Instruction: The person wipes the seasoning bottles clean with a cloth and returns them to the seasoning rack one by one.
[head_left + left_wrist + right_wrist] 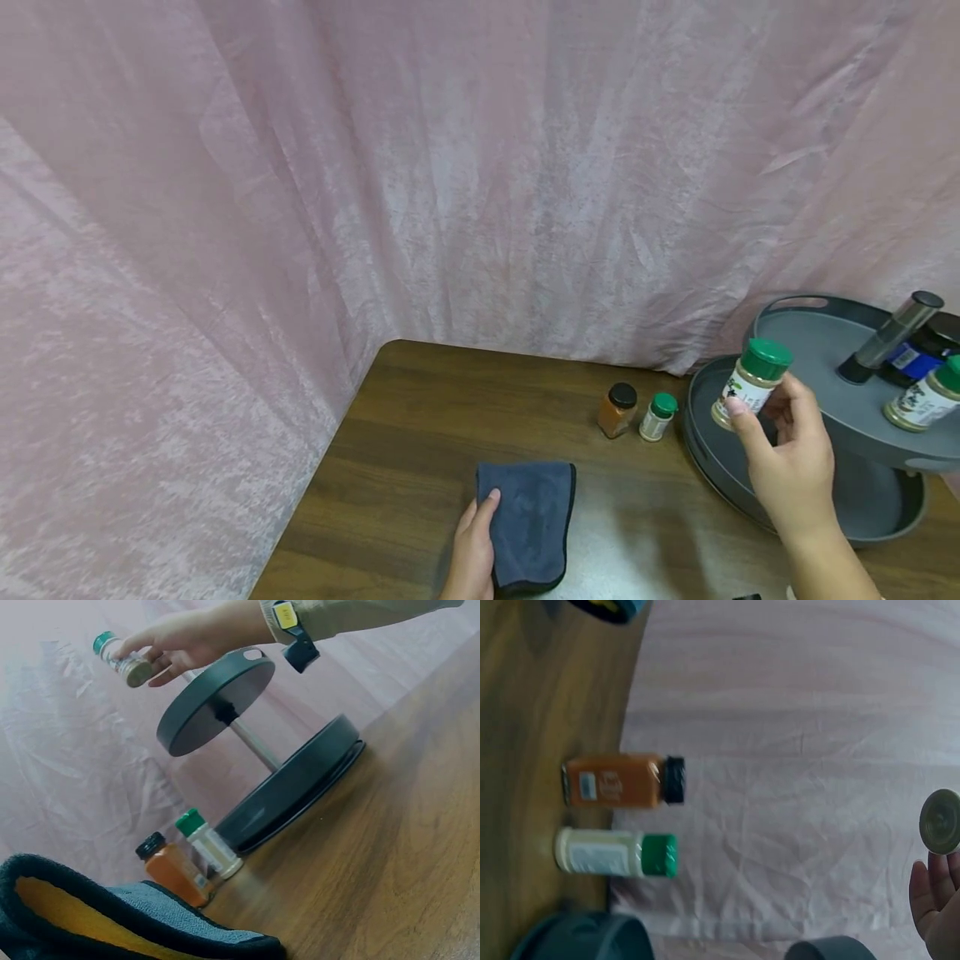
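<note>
My right hand (795, 458) holds a green-capped spice jar (752, 379) in the air, left of the upper tier of a grey two-tier tray (802, 325). Seen from the right wrist, the base of that jar (940, 822) faces the camera above the fingers. My left hand (472, 546) grips the left edge of a folded blue-grey cloth (531, 521), thumb on top. In the left wrist view the cloth (195, 915) shows dark edging and a yellow inner side.
An orange-brown spice jar with a black cap (617, 411) and a smaller green-capped jar (657, 417) stand on the wooden table (405, 417) left of the tray. The upper tier bears a clear grinder (888, 337), a dark jar (926, 350) and another green-capped jar (926, 400). A pink curtain (480, 167) hangs behind.
</note>
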